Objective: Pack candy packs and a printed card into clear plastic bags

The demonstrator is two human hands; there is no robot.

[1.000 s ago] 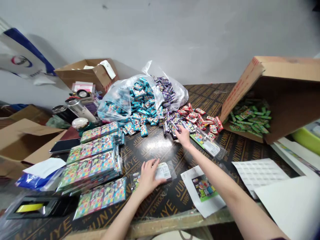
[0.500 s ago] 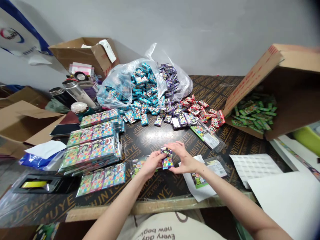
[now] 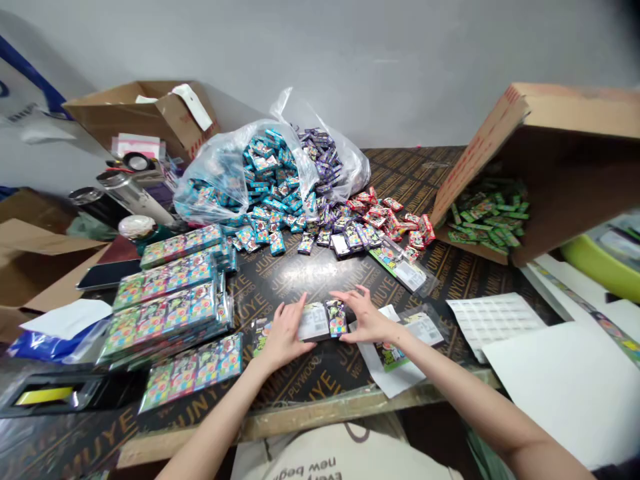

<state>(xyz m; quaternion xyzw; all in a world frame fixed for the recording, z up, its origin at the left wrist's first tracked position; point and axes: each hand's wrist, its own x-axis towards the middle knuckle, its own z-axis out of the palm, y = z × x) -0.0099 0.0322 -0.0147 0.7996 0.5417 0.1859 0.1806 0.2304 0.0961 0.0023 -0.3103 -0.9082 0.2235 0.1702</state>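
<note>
My left hand (image 3: 284, 331) rests on a clear sleeve with a white label (image 3: 313, 321) lying on the dark table. Its fingers curl over the sleeve's left part. My right hand (image 3: 363, 318) pinches a small purple packet (image 3: 336, 317) at the sleeve's right end. Whether the packet sits inside the sleeve or just against it I cannot tell. Both hands are near the front edge of the table (image 3: 320, 267).
Stacks of filled sleeves (image 3: 170, 300) lie at left. A plastic bag of blue and purple packets (image 3: 260, 173) spills behind. Red packets (image 3: 385, 217), a tipped carton of green packets (image 3: 490, 213), label sheets (image 3: 493, 319) and more sleeves (image 3: 405, 267) lie at right.
My right hand took a purple packet from the pile and drew it back. Both hands held it above the table, then lowered it to the labelled sleeve.
</note>
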